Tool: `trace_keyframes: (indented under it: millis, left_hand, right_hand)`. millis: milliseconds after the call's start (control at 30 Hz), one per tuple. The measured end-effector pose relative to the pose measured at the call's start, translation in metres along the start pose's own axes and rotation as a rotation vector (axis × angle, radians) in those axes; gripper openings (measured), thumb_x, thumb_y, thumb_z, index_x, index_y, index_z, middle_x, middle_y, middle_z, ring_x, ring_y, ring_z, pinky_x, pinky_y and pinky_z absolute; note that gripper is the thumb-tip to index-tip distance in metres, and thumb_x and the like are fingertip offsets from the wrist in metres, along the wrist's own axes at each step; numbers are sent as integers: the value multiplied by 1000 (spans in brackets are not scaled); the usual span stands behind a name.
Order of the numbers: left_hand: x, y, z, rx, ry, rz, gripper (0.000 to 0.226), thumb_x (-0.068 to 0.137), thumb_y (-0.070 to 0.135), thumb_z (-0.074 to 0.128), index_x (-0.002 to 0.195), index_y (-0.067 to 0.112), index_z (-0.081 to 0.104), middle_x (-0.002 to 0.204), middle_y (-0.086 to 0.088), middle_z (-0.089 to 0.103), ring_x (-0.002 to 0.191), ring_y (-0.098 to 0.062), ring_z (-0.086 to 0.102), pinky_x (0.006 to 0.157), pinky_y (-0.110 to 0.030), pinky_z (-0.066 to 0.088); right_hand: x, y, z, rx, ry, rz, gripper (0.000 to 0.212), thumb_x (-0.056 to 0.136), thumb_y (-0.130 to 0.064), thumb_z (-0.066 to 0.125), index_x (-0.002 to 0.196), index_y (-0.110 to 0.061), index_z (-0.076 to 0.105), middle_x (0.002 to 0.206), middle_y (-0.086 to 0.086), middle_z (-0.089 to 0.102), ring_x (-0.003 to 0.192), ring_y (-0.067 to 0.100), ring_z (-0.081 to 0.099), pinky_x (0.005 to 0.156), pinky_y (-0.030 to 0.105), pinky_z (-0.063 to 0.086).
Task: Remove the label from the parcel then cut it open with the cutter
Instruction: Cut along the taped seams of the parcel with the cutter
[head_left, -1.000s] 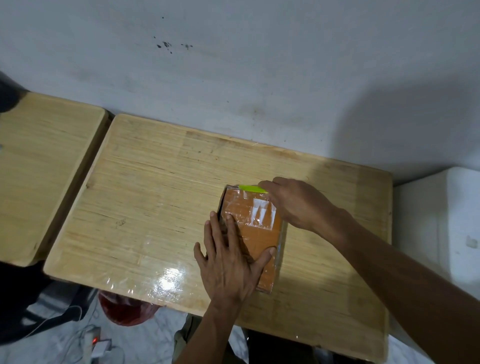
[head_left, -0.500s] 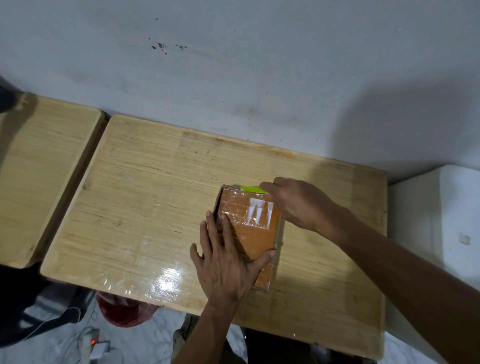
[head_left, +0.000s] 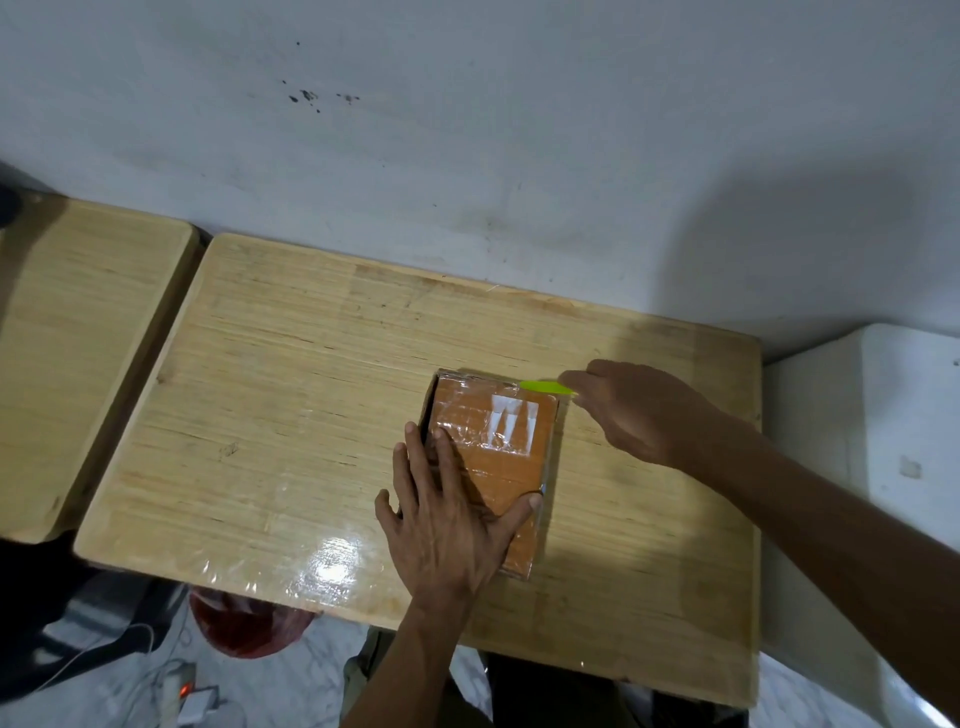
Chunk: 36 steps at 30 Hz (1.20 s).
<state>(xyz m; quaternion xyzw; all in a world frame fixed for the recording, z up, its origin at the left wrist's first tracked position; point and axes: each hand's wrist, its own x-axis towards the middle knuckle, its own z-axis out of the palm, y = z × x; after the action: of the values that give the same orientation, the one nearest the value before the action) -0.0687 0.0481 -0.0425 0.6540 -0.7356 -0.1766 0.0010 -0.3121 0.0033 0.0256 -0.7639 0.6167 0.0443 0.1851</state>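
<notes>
A brown cardboard parcel (head_left: 498, 457) wrapped in glossy clear tape lies on the wooden table (head_left: 291, 415). A white patch (head_left: 511, 423) shows on its top, towards the far right corner. My left hand (head_left: 449, 525) lies flat on the near half of the parcel, fingers spread. My right hand (head_left: 639, 410) grips a bright green cutter (head_left: 545, 387), whose tip rests at the parcel's far right edge. The cutter's handle is hidden in my fist.
A second wooden table (head_left: 78, 353) stands to the left with a narrow gap between. The wall runs close behind both. A white block (head_left: 883, 441) sits at the right. Below the near edge are a red bag (head_left: 249, 626) and a power strip with cables (head_left: 176, 691).
My right hand with the green cutter has slid to the right along the parcel's far edge, from near its middle to its right corner. My left hand stays pressed on the parcel.
</notes>
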Motion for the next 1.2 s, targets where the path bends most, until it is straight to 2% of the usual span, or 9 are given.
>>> trace_keyframes:
  millis: [200, 400, 533, 667, 767, 867, 1033, 1200]
  left_hand:
    - [0, -1, 0, 27, -9, 2, 125, 66, 101, 30, 159, 17, 20, 168, -13, 9, 151, -34, 20, 107, -62, 32]
    - [0, 0, 0, 41, -9, 2, 125, 66, 101, 31, 158, 17, 22, 168, -13, 10, 151, -35, 20, 109, -62, 32]
    - [-1, 0, -1, 44, 1, 4, 124, 66, 101, 30, 158, 17, 22, 168, -12, 8, 151, -35, 19, 109, -62, 33]
    - [-1, 1, -2, 42, -1, 3, 123, 67, 100, 30, 158, 17, 23, 168, -12, 8, 151, -34, 18, 109, -62, 33]
    - [-1, 0, -2, 46, 3, 6, 123, 67, 100, 31, 158, 17, 24, 168, -13, 10, 151, -34, 19, 109, -61, 33]
    - [-2, 0, -2, 44, 6, 11, 123, 67, 100, 32, 158, 16, 24, 167, -13, 11, 150, -35, 21, 108, -61, 33]
    - [-1, 1, -1, 35, 7, 12, 124, 67, 100, 32, 158, 17, 21, 168, -12, 10, 150, -35, 20, 109, -62, 33]
    - [-1, 0, -2, 37, 4, 5, 125, 66, 100, 32, 159, 17, 20, 167, -13, 11, 150, -35, 21, 109, -61, 32]
  right_hand:
    - [-16, 9, 2, 50, 25, 61, 32, 101, -23, 49, 132, -23, 51, 97, -2, 63, 75, 15, 60, 64, 36, 55]
    - [-18, 5, 10, 33, 73, 45, 31, 98, -20, 54, 129, -22, 55, 91, -2, 63, 70, 15, 59, 59, 35, 56]
    - [-17, 7, 11, 21, 86, 59, 29, 99, -22, 50, 128, -23, 55, 91, -2, 61, 72, 16, 59, 60, 36, 56]
    - [-33, 24, 8, 72, 53, 98, 29, 101, -26, 46, 129, -25, 51, 92, -6, 57, 72, 14, 55, 58, 33, 49]
    - [-37, 26, 8, 80, 46, 115, 33, 101, -26, 46, 134, -24, 50, 99, -3, 61, 74, 14, 54, 59, 32, 49]
    - [-32, 18, 7, 144, 88, 102, 33, 100, -22, 52, 132, -19, 55, 97, 0, 65, 73, 15, 57, 60, 30, 49]
    - [-7, -7, 9, 220, 137, 89, 34, 101, -25, 47, 134, -22, 53, 108, 2, 65, 92, 25, 63, 75, 38, 54]
    - [10, -11, 14, 183, 96, 126, 31, 100, -27, 46, 130, -23, 54, 107, 1, 64, 92, 23, 61, 70, 33, 50]
